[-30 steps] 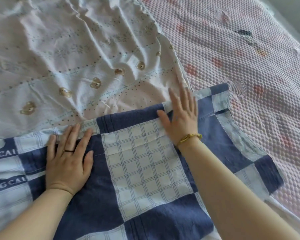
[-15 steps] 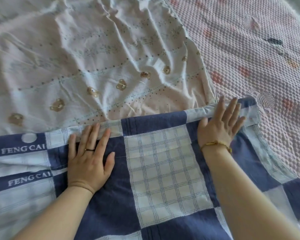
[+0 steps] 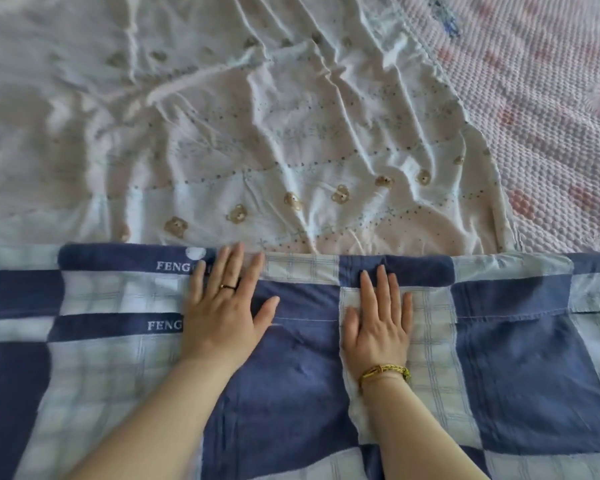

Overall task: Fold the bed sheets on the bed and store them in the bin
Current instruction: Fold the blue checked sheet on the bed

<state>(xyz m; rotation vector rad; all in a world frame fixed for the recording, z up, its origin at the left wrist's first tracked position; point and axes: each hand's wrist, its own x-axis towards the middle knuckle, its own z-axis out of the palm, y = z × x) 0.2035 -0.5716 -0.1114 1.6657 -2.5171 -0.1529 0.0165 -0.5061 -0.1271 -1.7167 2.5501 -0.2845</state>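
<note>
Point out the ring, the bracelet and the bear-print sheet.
ring [image 3: 228, 287]: head view, top of the band.
bracelet [image 3: 385, 370]: head view, middle of the gold strand.
bear-print sheet [image 3: 291, 143]: head view, wrinkled cloth at its middle.

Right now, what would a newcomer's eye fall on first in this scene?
Two flat hands, the left hand and the right hand, press side by side on a blue-and-white checked sheet spread across the near part of the bed. Beyond its far edge lies a crumpled white sheet printed with small bears. To the right, a pink textured bed cover shows.
</note>
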